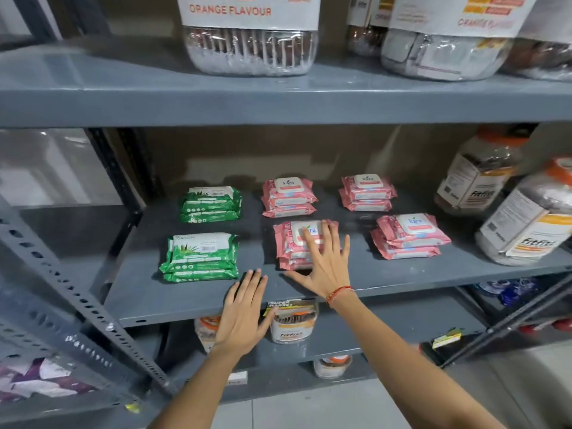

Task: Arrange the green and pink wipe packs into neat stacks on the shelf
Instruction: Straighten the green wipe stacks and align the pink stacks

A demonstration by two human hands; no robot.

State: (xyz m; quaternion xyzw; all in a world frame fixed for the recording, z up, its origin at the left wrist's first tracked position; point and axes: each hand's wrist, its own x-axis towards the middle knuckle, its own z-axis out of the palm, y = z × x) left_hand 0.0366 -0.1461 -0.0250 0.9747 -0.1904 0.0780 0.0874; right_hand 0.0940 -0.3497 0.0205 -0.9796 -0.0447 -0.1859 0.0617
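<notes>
On the grey middle shelf (192,301) stand two green wipe stacks, one at the front left (201,258) and one behind it (212,204). Pink stacks sit at the back middle (288,196), back right (366,193) and front right (410,238). A front-middle pink stack (289,243) lies under my right hand (323,261), whose spread fingers rest flat on its top pack. My left hand (244,314) hovers open, fingers apart, over the shelf's front edge, touching no pack.
Large jars with orange lids (526,221) crowd the shelf's right end. Big tubs (250,35) fill the shelf above. A slanted perforated metal upright (77,292) borders the left side. Smaller jars (292,323) stand on the shelf below.
</notes>
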